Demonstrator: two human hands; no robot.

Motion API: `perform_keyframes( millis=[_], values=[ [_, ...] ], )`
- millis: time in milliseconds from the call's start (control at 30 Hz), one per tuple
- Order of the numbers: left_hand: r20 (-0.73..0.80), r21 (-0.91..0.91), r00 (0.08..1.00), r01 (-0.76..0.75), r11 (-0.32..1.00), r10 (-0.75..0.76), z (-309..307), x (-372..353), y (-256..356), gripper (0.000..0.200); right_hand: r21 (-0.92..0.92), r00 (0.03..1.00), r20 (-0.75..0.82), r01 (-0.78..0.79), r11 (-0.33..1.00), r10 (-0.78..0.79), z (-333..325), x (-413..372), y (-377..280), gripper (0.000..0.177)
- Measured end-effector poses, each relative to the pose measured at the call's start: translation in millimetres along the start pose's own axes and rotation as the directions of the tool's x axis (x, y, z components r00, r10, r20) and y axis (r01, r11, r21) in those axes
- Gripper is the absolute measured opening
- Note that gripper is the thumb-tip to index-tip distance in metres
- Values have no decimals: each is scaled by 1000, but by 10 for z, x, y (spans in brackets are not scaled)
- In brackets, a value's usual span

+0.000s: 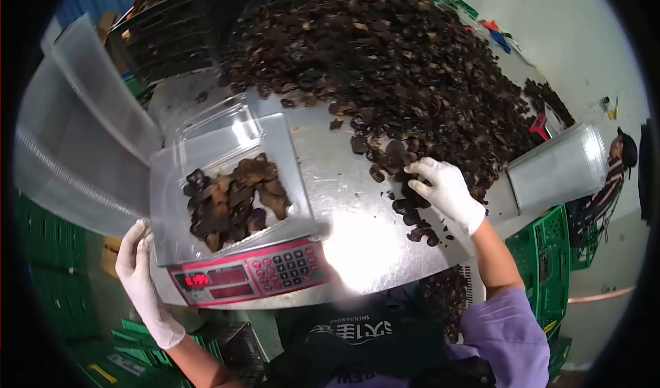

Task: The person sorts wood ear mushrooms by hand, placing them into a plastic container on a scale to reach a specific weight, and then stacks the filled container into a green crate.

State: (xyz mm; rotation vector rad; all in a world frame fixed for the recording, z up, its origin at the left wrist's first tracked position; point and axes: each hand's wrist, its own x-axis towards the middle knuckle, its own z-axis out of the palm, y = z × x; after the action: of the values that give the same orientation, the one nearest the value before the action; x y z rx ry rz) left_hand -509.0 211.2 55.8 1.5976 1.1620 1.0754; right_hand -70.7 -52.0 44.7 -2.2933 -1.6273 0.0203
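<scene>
My right hand point(447, 192), in a white glove, is at the near edge of a large heap of dark brown wood ear mushrooms point(385, 65). Its thumb and fingers are slightly apart, with nothing visible between them. My left hand point(141, 271), gloved too, is raised beside the left edge of the digital scale point(240, 278), fingers partly bent and apart. Those fingertips are close to a stack of clear plastic containers point(82, 161); contact cannot be made out. On the scale's metal pan sits an open clear clamshell box point(220, 128) holding mushroom pieces point(234, 199). The red display reads about 0.195.
A black crate point(172, 34) stands at the table's back left. More stacked clear containers point(560, 171) lie at the right edge. Green crates point(540, 264) are below on both sides. Another person point(605, 182) is at the far right. Loose mushroom pieces point(412, 216) lie near my right hand.
</scene>
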Motion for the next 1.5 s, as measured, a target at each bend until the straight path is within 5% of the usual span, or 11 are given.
perform_keyframes(
  millis=[167, 467, 733, 800, 900, 967, 1133, 1300, 1400, 1433, 1500],
  values=[
    [-15, 24, 1000, 10, 1000, -9, 71, -6, 6, 30, 41, 993, -21, -111, 993, 112, 125, 431, 286, 20],
    [-94, 87, 993, -58, 995, 66, 157, -16, -89, 26, -63, 963, -270, -1, 998, -16, 796, 1397, 565, 13],
    [-143, 89, 988, -52, 995, 64, 251, -16, -130, 24, -242, 975, -223, -45, 969, -11, 1154, 1824, 389, 23],
    [-109, 93, 988, -100, 991, 110, 261, -9, -175, 23, -187, 965, -261, -54, 981, 4, 1186, 1899, 434, 18],
    [-137, 99, 987, -67, 993, 81, 291, -18, -153, 24, 332, 899, -376, -95, 939, 224, 1070, 1853, 397, 15],
    [-143, 67, 987, -63, 996, 72, 311, -34, -151, 24, 816, 921, -35, -198, 543, 388, 878, 1830, 334, 17],
    [-150, 52, 988, -28, 998, 35, 396, -60, -66, 22, 961, 960, 221, -245, 129, 172, 383, 1583, -154, 17],
    [-102, 107, 989, -100, 989, 111, 405, -66, -2, 21, 934, 957, 288, -290, 207, 40, 82, 1323, -1066, 12],
    [-96, 82, 985, -137, 987, 145, 439, -89, 88, 22, 868, 970, 12, 110, 483, -243, 183, 1142, -1447, 17],
    [-90, 72, 986, -134, 988, 141, 441, -94, 94, 22, 726, 913, -208, 385, 570, -352, 218, 1108, -1589, 17],
    [-90, 64, 985, -142, 988, 148, 418, -101, 84, 22, 333, 804, -269, 594, 732, -530, 246, 1080, -1772, 21]
  ],
)
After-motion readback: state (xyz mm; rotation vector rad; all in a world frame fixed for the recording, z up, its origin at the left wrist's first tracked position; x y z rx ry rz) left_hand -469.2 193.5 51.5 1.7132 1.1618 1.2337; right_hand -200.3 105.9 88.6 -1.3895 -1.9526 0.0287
